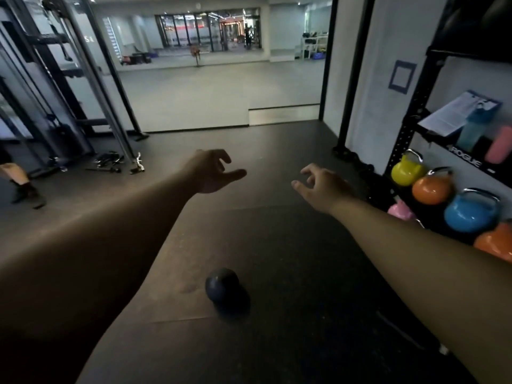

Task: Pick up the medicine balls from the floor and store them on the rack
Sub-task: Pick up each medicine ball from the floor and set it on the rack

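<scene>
A dark blue medicine ball (222, 285) rests on the black rubber floor, low in the middle of the view, between my two forearms. My left hand (212, 171) is stretched forward above the floor, fingers apart and curled, holding nothing. My right hand (321, 187) is out beside it, also with spread fingers and nothing in it. Both hands are well beyond the ball and apart from it. The black storage rack (407, 128) stands along the right wall.
Coloured kettlebells sit on the rack's low shelf: yellow (406, 171), orange (430, 189), blue (468, 214). Bottles and a paper sheet (448, 117) lie on a higher shelf. A cable machine (69, 87) with loose handles (110, 162) stands at left, near another person's leg (16, 176).
</scene>
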